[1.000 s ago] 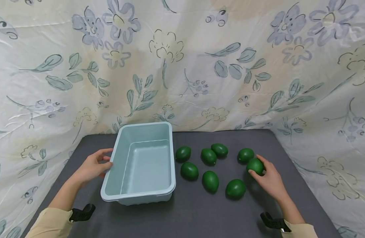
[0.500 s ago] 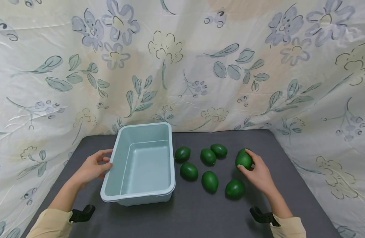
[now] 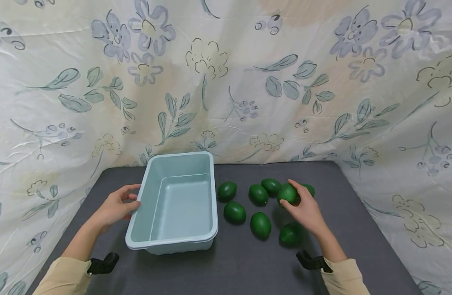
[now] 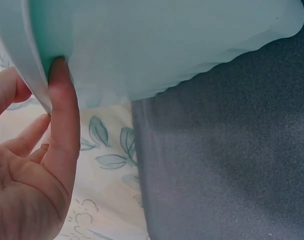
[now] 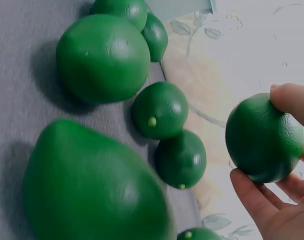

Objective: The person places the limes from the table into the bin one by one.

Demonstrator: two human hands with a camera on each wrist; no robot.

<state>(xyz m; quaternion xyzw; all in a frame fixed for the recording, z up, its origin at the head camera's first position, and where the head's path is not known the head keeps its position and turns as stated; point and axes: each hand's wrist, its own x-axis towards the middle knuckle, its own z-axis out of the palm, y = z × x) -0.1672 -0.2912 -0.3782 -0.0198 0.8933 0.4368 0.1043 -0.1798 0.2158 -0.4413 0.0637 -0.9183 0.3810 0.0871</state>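
My left hand [image 3: 113,207] pinches the left rim of a pale blue-green plastic basin [image 3: 174,242]. In the left wrist view, one digit of the left hand [image 4: 34,175] lies under the rim, against the outer wall of the basin [image 4: 157,40]. Thumb and fingers of my right hand [image 3: 307,211] grip a green lime [image 3: 287,193], raised over the table. The right wrist view shows that same lime [image 5: 264,137] between the fingertips. Partly hidden behind the right hand is another lime [image 3: 309,189]. Inside the basin only its bare floor shows.
Several limes lie on the dark grey table [image 3: 244,266] right of the basin, among them a near lime [image 3: 260,225], a lime beside the right wrist [image 3: 290,234] and a lime close to the basin [image 3: 227,191]. A floral cloth [image 3: 226,82] hangs behind and at both sides.
My right hand has carried the lime leftward, passing over the lime at the far right, toward the middle limes. The left hand and the basin have stayed in place.
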